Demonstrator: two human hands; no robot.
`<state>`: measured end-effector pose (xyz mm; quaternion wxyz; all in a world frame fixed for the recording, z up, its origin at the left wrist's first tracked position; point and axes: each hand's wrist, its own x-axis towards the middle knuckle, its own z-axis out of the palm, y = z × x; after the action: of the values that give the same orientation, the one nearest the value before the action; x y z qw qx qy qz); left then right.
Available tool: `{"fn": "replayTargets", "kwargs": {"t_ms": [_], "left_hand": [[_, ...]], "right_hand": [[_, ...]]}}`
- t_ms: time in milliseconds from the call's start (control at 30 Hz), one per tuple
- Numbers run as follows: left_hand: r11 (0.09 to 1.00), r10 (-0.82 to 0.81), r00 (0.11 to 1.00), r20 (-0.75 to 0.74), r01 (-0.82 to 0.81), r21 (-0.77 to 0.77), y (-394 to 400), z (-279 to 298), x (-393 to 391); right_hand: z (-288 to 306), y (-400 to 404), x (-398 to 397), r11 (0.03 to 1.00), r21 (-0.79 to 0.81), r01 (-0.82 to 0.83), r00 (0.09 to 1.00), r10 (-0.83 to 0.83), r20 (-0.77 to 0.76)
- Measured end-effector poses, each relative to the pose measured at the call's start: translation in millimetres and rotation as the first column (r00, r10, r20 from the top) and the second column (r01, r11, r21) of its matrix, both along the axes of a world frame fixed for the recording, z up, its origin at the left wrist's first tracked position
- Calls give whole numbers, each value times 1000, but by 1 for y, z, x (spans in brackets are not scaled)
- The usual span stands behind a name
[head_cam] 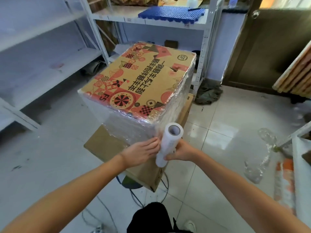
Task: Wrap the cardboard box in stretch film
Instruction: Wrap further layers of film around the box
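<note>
A large cardboard box (139, 78) with red and black printed patterns stands on a plain cardboard box (144, 170). Clear stretch film (121, 121) covers its side walls; the printed top is bare. My right hand (180, 151) grips the lower part of a white stretch film roll (168, 143), held upright at the box's near corner. My left hand (143, 151) lies with straight fingers against the filmed side, fingertips touching the roll.
White metal shelving (42, 76) runs along the left. A second rack (204, 47) behind the box carries a blue plastic grid (170, 13). Crumpled film scraps (262, 157) lie on the tiled floor at right. A stool base and cables (134, 187) sit under the boxes.
</note>
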<state>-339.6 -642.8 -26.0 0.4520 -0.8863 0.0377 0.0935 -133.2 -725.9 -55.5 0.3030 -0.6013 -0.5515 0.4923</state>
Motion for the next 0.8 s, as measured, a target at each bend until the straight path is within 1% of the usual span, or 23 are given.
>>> {"fn": "replayTargets", "kwargs": {"t_ms": [133,333,400,500,567,633,700,800], "left_hand": [[999,30,999,23,-31,24,-4,4,0],[995,87,996,23,-86,-45,-5,-6,0],[992,117,992,38,-114,-58,1,-10,-2],[991,124,989,82,-119,-67,8,-16,-2],[990,125,988,91,-118,-82,10,-19,-2],[992,107,991,77,-102,-69,11,-21,-3],[994,98,993,69,-94,-59,10,-23,-3],[983,103,990,100,-86,-160,6,-23,1]], "right_hand": [[-3,8,12,999,-18,-47,997,48,56],[4,23,25,996,-28,-83,988,86,125],[10,27,29,997,-18,-79,978,81,190],[19,32,41,998,10,-59,928,52,369],[22,36,46,999,24,-23,910,11,415],[20,42,46,999,34,27,923,-38,384],[15,48,44,998,34,56,950,-64,304],[9,56,39,994,45,95,974,-102,201]]}}
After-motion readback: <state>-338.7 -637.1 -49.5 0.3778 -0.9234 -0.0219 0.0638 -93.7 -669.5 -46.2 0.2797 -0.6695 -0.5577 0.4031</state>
